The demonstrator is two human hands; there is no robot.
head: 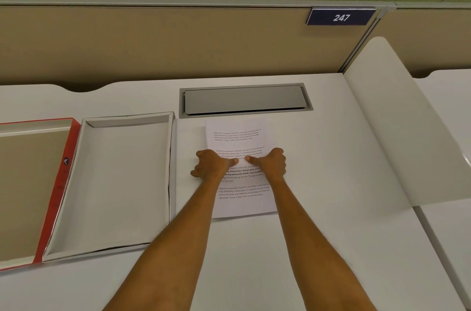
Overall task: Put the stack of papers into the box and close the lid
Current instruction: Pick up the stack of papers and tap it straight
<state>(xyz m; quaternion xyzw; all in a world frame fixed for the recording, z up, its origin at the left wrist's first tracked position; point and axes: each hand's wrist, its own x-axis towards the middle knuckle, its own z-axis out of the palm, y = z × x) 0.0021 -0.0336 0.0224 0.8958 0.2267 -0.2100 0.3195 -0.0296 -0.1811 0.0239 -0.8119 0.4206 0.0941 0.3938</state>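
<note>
White papers (pixel 238 134) under both thumbs (pixel 234 161)

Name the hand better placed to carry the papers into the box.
Left. The left hand grips the paper stack's left edge, on the side nearest the open white box. The right hand holds the far edge and would have to cross over.

papers (pixel 239 137): white, black text | box (pixel 122 178): white | lid (pixel 60 183): red edge
</note>
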